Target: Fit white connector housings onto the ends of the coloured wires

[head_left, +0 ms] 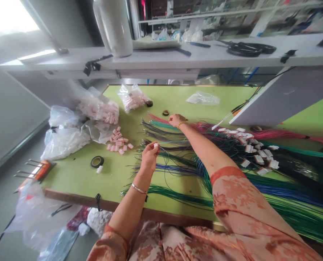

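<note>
My left hand (150, 156) is raised over the green table (80, 174), its fingers pinched on a small white connector (156, 145) with thin wires trailing from it. My right hand (176, 119) reaches far across the table, fingers closed at the ends of the pink and green wire bundles (161, 125); what it holds is too small to make out. Bundles of coloured wires (178, 195) lie fanned across the table under both arms. Finished white connectors (255, 152) lie on the wires to the right.
Loose pink-white connectors (118, 142) and plastic bags of them (98, 108) lie at the left. Tape rolls (97, 161) sit near the front edge. A white shelf (205, 54) with cables overhangs the back. More bags (36, 217) lie on the floor.
</note>
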`<state>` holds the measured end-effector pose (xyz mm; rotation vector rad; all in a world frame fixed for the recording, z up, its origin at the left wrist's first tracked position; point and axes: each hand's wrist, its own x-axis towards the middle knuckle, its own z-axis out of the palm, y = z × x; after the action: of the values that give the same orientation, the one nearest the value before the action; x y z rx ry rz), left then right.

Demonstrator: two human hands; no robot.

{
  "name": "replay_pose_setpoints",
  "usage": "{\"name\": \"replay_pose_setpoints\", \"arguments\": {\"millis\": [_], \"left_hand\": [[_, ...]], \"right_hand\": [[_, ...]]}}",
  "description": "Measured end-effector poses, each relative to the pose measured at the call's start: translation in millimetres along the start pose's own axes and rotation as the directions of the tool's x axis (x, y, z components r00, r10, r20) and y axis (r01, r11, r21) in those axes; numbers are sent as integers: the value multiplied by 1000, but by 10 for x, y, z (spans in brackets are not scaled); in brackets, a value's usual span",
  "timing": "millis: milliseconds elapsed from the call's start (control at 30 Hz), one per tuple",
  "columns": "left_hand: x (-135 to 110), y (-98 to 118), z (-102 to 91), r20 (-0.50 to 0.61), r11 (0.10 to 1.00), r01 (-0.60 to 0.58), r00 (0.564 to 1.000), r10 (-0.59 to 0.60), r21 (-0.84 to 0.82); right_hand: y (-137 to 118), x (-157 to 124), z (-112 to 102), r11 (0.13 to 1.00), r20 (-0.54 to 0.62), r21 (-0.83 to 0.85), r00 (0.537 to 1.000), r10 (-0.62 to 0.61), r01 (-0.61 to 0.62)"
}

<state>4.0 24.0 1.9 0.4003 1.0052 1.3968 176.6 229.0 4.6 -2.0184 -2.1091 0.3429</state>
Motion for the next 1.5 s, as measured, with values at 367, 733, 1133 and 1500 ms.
{"name": "replay_pose_setpoints", "arguments": {"millis": [367, 733, 1133, 1500], "left_hand": [[-43, 24, 15, 12, 1000, 23, 1000, -23, -10], [-35, -41, 25, 25, 1000, 4, 1000, -3, -18], [-40, -32, 24, 26, 999, 1, 1000, 0, -39], [-12, -32, 19, 77, 987, 39, 997, -27, -154]], "right_hand": [[82, 86, 38, 995, -61, -59, 994, -86, 82], [-418, 175, -32, 945, -192, 216, 960, -205, 245], [-1063, -186, -277, 794, -247, 368, 874, -418, 484], [-636, -1271, -328, 549, -214, 662, 831, -513, 510]]}}
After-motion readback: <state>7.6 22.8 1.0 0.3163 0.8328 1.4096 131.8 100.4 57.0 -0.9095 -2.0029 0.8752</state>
